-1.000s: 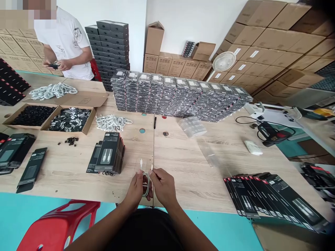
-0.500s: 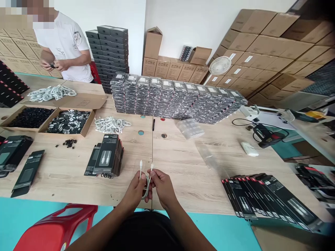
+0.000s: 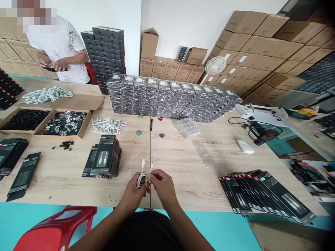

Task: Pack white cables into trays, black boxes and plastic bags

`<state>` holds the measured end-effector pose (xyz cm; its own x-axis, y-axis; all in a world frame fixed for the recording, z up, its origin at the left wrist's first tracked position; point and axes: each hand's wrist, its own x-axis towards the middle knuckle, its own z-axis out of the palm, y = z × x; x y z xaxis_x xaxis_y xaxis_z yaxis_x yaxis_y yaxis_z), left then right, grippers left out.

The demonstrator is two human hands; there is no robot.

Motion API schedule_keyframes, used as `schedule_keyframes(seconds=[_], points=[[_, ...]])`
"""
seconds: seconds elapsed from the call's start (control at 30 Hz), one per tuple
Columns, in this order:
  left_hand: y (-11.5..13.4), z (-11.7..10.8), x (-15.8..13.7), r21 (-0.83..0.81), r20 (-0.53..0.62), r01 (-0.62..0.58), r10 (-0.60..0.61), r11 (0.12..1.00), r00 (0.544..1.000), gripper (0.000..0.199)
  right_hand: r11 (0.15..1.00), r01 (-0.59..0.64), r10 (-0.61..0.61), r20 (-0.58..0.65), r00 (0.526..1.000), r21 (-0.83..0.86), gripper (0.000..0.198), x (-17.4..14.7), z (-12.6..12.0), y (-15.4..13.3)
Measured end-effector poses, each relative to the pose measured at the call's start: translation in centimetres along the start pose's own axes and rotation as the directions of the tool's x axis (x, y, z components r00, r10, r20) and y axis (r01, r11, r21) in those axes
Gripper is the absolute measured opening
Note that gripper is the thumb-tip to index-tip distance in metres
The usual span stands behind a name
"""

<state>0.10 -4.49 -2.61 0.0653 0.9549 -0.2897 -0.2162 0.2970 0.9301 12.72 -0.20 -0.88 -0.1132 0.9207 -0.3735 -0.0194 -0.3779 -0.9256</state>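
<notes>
**Two hands gripped a coiled white cable above a wood-grain table**

Over the near edge of the wood-grain table (image 3: 188, 184), to the right of a stack of black cable boxes (image 3: 104, 157), the left hand (image 3: 132, 196) was closed around the loops of the coiled white cable (image 3: 139, 180). The right hand (image 3: 164, 186) appeared to pinch it between thumb and fingers. The cable looked light and pliable, likely to spring loose if released; the surest hold seemed to be around the middle of the bundle. Its two plugs, the left one (image 3: 143, 162) and the right one (image 3: 152, 165), were probably stiffer and smoother, and best left free. Compared with half a second earlier, the loops sat higher and farther left in the left hand, while both plugs still pointed away from the wearer.
</notes>
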Motion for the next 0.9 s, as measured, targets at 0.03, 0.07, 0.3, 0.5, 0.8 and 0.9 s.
schedule_keyframes(seconds=[0.03,0.07,0.3,0.5,0.8,0.9], points=[[0.0,0.0,0.0,0.019,-0.013,-0.003,0.003,1.000,1.000,0.027,1.000,0.007,-0.007,0.001,1.000,-0.019,0.024,-0.1,-0.1,-0.1],[0.0,0.0,0.0,0.030,-0.026,-0.003,0.004,1.000,1.000,0.026,0.999,0.013,-0.013,0.003,1.000,-0.036,0.023,-0.2,-0.1,-0.2],[0.7,-0.2,0.0,0.011,0.022,0.086,-0.086,0.996,0.996,0.032,0.999,0.029,-0.025,0.130,0.991,-0.027,0.039,-0.7,-0.4,-0.4],[0.7,-0.2,-0.4,-0.028,0.050,0.148,-0.146,0.989,0.988,0.028,0.997,-0.007,-0.009,0.195,0.981,0.079,0.043,-1.0,0.3,0.8],[1.6,-1.3,-0.3,0.268,-0.094,-0.023,0.050,0.963,0.994,0.011,0.999,0.040,-0.038,0.070,0.997,-0.018,0.035,0.1,0.0,0.6],[2.0,-1.9,-0.2,0.231,-0.054,0.008,0.004,0.973,0.999,0.014,0.991,0.102,-0.090,0.123,0.988,-0.088,0.032,0.1,-0.6,-0.3]])
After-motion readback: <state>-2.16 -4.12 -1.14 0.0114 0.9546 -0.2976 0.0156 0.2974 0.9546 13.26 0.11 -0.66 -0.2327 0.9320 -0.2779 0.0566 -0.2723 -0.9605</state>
